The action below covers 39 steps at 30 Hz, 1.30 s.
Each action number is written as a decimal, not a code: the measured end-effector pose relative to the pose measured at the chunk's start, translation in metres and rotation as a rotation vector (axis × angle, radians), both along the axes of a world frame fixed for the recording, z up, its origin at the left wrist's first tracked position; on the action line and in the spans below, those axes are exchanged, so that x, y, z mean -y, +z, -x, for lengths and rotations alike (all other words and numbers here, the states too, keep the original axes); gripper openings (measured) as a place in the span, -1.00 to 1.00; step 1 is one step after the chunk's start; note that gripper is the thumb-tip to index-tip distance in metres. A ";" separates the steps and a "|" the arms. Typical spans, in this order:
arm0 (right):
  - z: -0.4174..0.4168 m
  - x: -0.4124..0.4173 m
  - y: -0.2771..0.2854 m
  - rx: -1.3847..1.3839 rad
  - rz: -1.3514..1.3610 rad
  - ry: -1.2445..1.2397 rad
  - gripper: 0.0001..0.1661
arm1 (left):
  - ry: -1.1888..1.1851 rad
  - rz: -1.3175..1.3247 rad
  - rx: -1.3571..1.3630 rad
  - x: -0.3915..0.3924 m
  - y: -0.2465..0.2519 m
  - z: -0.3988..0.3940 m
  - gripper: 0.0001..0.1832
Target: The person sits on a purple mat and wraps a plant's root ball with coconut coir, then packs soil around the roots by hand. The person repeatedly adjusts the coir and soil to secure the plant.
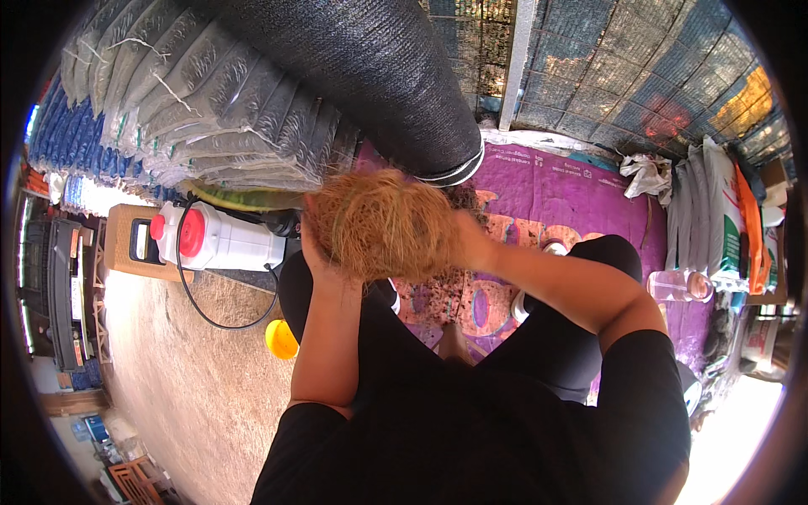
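Note:
Between my two hands, raised above my knees, is a round bundle of brown coconut-like fibre [388,227]. My left hand [323,252] cups its left side, with the fingers partly hidden behind the loose strands. On the opposite side my right hand [472,243] presses against the fibre, and its fingertips are covered. Dark crumbly soil or fibre [435,300] lies scattered below on the purple printed sheet [555,183]. Just beyond the bundle hangs or stands the end of a large roll of black netting [404,95].
Stacked clear plastic packs [221,120] rise at the upper left. Below them stands a white sprayer tank [221,237] with red caps and a black hose [202,322]. A yellow bowl-like object [281,339] lies left of my knee. A clear jar [678,286] and upright bags [707,208] are at right.

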State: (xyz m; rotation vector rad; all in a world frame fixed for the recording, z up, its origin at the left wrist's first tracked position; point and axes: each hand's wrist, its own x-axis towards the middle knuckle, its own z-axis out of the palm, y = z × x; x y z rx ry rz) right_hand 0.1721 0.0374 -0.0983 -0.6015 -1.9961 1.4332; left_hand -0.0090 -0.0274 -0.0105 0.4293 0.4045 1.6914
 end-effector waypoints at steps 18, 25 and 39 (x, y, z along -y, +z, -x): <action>-0.001 -0.033 0.040 0.022 0.331 -0.287 -0.77 | 0.011 0.128 -0.080 0.006 0.011 -0.001 -0.44; 0.011 0.059 -0.007 0.077 -0.054 0.212 -0.77 | 0.247 0.155 -0.099 -0.007 0.002 0.011 -0.43; -0.014 -0.034 0.069 -0.069 0.039 -0.177 -0.86 | 0.101 0.257 -0.170 0.004 0.007 0.008 -0.45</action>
